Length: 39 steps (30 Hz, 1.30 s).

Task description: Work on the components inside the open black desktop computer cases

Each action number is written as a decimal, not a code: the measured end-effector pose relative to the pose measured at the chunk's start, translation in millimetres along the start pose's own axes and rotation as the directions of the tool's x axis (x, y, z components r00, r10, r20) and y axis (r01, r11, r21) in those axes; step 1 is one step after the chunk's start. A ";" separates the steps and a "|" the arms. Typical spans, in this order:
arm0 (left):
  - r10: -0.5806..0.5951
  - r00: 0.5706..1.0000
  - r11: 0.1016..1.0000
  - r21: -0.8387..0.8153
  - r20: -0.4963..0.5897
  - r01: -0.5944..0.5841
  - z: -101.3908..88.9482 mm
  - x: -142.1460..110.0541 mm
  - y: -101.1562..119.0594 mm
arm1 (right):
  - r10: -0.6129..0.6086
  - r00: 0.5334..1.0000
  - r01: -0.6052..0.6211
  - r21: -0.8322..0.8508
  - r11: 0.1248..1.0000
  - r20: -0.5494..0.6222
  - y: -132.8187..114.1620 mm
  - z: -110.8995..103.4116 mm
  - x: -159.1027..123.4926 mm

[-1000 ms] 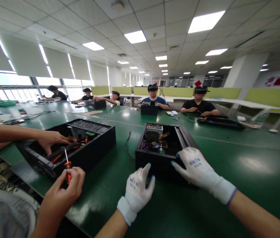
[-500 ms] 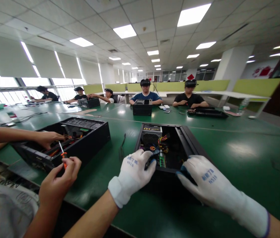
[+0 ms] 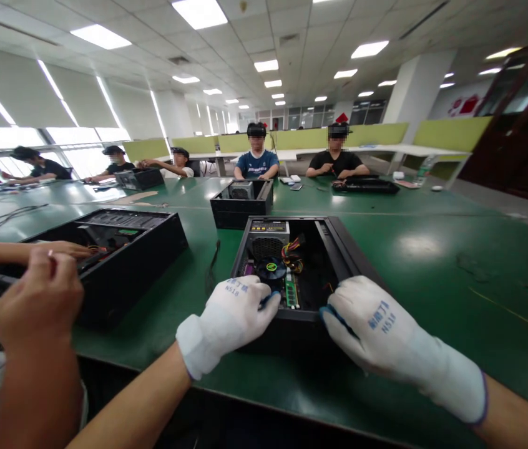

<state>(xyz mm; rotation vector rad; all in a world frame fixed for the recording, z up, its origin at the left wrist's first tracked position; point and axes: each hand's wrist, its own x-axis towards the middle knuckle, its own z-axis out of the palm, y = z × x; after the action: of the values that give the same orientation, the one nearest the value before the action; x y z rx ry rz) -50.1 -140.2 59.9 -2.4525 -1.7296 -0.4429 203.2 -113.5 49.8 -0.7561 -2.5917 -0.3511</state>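
Status: black rectangular metal PC case (image 3: 266,330) lying on the green glossy bench (image 3: 432,299), right in front of the wearer, upward face open, no panel over it. So opening is done, by the look of it.

Inside the case: grey boxy power supply (image 3: 268,229) at the far-left corner; round black cooling fan (image 3: 271,267) with a yellow-green ring on its hub, nearer than the supply; upright green memory stick (image 3: 291,290) just right of the fan; red, yellow and black wire bundle (image 3: 293,252) bunched beyond the stick. All these sit inside the case, so I'd call work on the internals early. Can't tell whether any screw or plug is loose.

Left hand (image 3: 229,312), white knit glove with blue fingertips: over the case's near-left corner, fingers bent, thumb apart from them; tips partly hidden, can't tell if gripping. Right hand (image 3: 371,327), same glove: at the case's near-right corner, fingers curled at the rim; clamped or just resting, can't tell. No tool visible in either.

Left of the case: thin black cable (image 3: 212,268), then a second open black case (image 3: 137,268) with a co-worker's bare hand (image 3: 37,299) near its side.
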 end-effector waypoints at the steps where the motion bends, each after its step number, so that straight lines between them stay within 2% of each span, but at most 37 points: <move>1: 0.008 1.000 1.000 -0.003 -0.003 -0.008 -1.4 -4.1 2.7 | -0.005 1.000 0.005 0.009 1.000 -0.001 -2.4 -2.1 -2.5; 8: -0.007 0.998 0.999 -0.052 0.058 0.010 -6.0 -29.2 21.3 | 0.005 1.000 -0.006 0.073 0.997 0.013 -17.4 -15.5 -25.6; 12: 0.076 0.997 0.995 -0.070 0.022 -0.074 -5.2 -42.4 25.8 | -0.001 1.000 0.000 0.087 0.996 0.012 -22.1 -22.4 -34.5; 15: 0.140 0.990 0.988 -0.069 0.006 -0.139 -5.1 -44.8 26.5 | -0.055 0.997 0.053 0.032 0.998 0.053 -16.9 -25.6 -27.3; 18: 0.103 0.990 0.988 -0.128 0.092 -0.091 -8.3 -39.0 28.2 | -0.087 0.979 0.099 -0.058 0.993 0.184 -2.6 -27.4 2.2; 19: 0.084 0.988 0.987 -0.150 0.128 -0.065 -9.8 -36.4 29.0 | -0.079 0.961 0.103 -0.079 0.992 0.264 3.4 -27.1 16.7; 20: 0.065 0.986 0.985 -0.167 0.155 -0.038 -11.3 -34.0 29.7 | -0.007 0.948 0.048 -0.119 0.992 0.318 9.7 -25.7 32.5; 22: 0.041 0.981 0.981 -0.196 0.191 -0.002 -13.4 -30.8 30.9 | 0.159 0.879 -0.084 -0.183 0.980 0.450 22.0 -18.3 64.6; 23: 0.033 0.980 0.978 -0.208 0.196 0.009 -13.8 -30.3 31.1 | 0.205 0.842 -0.117 -0.202 0.972 0.499 27.7 -11.8 79.2; 26: 0.024 0.982 0.973 -0.230 0.188 0.020 -13.6 -31.3 30.9 | 0.281 0.717 -0.169 -0.231 0.958 0.638 40.3 16.4 110.6; 28: 0.025 0.983 0.970 -0.242 0.182 0.020 -13.0 -32.5 30.6 | 0.293 0.674 -0.183 -0.231 0.955 0.678 44.2 36.5 119.7; 32: 0.012 0.983 0.968 -0.248 0.183 0.035 -11.3 -33.0 30.6 | 0.281 0.678 -0.200 -0.198 0.960 0.679 44.8 58.0 119.2; 39: 0.004 0.979 0.968 -0.246 0.203 0.047 -8.9 -32.9 30.8 | 0.371 0.673 -0.258 -0.267 0.929 0.640 48.4 48.9 116.5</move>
<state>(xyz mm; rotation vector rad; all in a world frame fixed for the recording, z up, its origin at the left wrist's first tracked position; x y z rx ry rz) -33.0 -182.8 61.0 -2.7420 -1.8835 -0.4527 125.4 -3.9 65.8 -1.6377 -3.0227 -0.1800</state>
